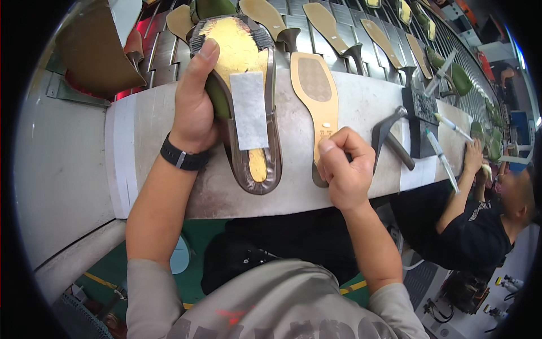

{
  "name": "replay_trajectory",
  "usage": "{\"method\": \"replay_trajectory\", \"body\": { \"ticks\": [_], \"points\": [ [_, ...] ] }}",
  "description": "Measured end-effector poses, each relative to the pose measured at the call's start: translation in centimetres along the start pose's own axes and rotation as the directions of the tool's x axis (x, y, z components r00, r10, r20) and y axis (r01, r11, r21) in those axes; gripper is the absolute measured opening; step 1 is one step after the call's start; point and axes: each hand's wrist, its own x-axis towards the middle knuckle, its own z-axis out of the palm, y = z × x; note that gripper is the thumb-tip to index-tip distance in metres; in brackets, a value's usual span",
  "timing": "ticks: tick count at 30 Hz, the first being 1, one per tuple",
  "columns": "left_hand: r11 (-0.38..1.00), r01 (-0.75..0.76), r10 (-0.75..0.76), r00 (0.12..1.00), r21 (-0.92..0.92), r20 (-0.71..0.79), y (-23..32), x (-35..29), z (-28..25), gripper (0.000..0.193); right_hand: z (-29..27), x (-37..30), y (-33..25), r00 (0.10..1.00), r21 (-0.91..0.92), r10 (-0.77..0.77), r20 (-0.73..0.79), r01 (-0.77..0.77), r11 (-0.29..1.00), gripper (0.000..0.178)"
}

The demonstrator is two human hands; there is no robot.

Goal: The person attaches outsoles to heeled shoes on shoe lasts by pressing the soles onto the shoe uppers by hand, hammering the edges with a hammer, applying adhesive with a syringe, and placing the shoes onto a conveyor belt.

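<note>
My left hand (195, 101) grips the side of an upturned shoe on its last (243, 96); the shoe's bottom is yellow with glue, and a grey strip (249, 110) lies along its middle. A black band is on that wrist. My right hand (344, 166) is closed on the heel end of a tan outsole with a dark heel (316, 101), which lies sole-up on the bench just right of the shoe. A hammer (389, 133) lies close to my right hand.
The grey workbench (141, 158) runs left to right. Behind it a conveyor (361, 34) carries several tan heeled soles and green shoes. A black block (420, 116) and brushes lie at the right. Another person in black (480, 226) works to my right.
</note>
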Motion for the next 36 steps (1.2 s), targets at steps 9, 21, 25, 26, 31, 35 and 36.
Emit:
{"method": "replay_trajectory", "body": {
  "ticks": [9, 21, 25, 26, 31, 35, 36],
  "points": [
    [0.998, 0.017, -0.011, 0.996, -0.062, 0.092, -0.2, -0.5, -1.2, 0.064, -2.9, -7.0, 1.4, 0.886, -0.498, -0.456, -0.085, 0.359, 0.79, 0.011],
    [0.956, -0.241, 0.177, 0.927, 0.165, 0.329, 1.9, -5.6, 2.6, 0.102, -4.4, -14.7, 3.8, 0.883, 0.288, 0.444, 0.151, -0.468, 0.835, 0.04],
    [0.992, -0.126, 0.107, 0.912, 0.023, 0.395, 6.4, -5.6, 4.2, 0.091, -2.4, -13.0, 0.5, 0.996, 0.409, 0.092, 0.001, -0.085, 0.909, 0.022],
    [0.991, -0.133, 0.112, 0.914, 0.028, 0.39, 7.2, -5.5, 4.7, 0.091, -2.0, -12.6, -0.3, 1.0, 0.411, -0.006, 0.009, 0.002, 0.912, 0.023],
    [0.989, -0.122, 0.073, 0.893, 0.083, 0.444, 8.2, -7.5, 7.3, 0.045, -0.2, -11.7, -6.6, 0.919, 0.186, -0.264, 0.291, 0.216, 0.959, 0.021],
    [0.986, -0.139, 0.093, 0.914, 0.089, 0.395, 8.4, -10.1, 8.2, 0.052, 3.7, -11.3, -10.2, 0.948, 0.284, -0.126, 0.292, 0.04, 0.958, 0.021],
    [0.985, -0.146, 0.099, 0.913, 0.092, 0.395, 8.3, -10.6, 8.2, 0.052, 4.1, -11.1, -10.5, 0.959, 0.311, -0.018, 0.284, -0.075, 0.948, 0.022]
  ]
}}
